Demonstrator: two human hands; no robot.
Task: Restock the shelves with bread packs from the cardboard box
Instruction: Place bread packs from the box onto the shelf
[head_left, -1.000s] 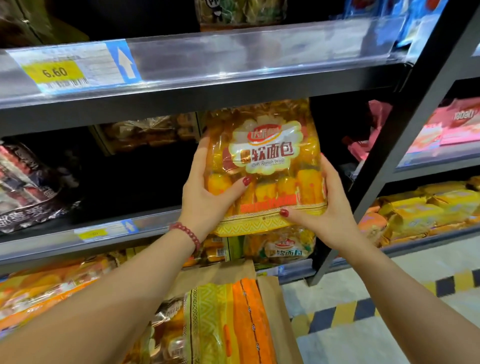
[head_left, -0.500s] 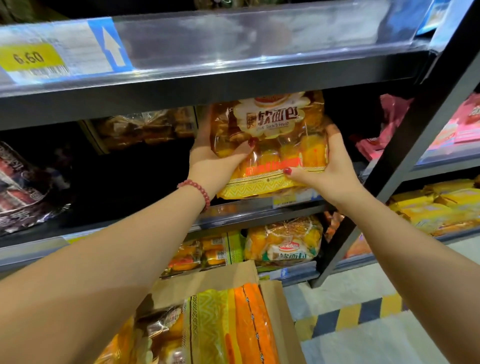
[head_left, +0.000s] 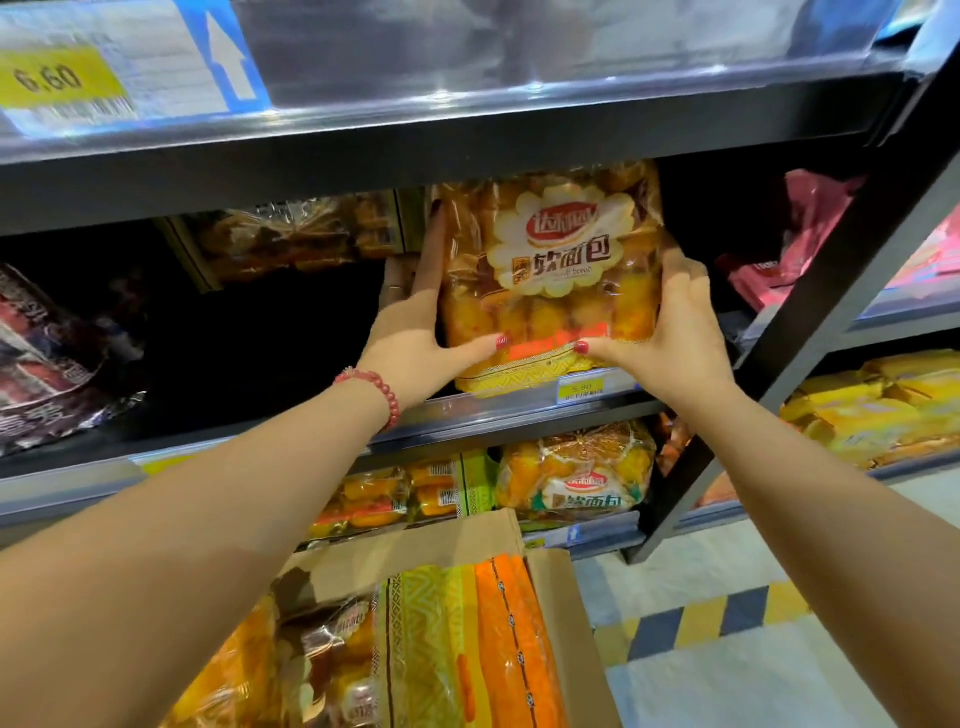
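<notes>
Head camera looks down along our two arms. Closest to us, at the bottom, sits the open cardboard box. It holds more bread packs, yellow and orange, side by side. Past the box our arms reach up. A red bead bracelet is on our left wrist.

Our left hand holds the left side of one bread pack. The thumb lies low across the front, and the fingers go up the side and behind it. Our right hand holds the right side, with the thumb on the front and the fingers curled round the edge.

The pack stands up tall with its picture facing us. Its bottom is at the front edge of the middle shelf, near the right end, just above a small yellow price tag. We cannot tell if it rests on the shelf.

On the shelf below lies a yellow pack. At the back of the middle shelf are brown bags. Above is the top shelf with a 6.60 label at its left. A black post slants up on the right, and pink bags lie beyond it.
</notes>
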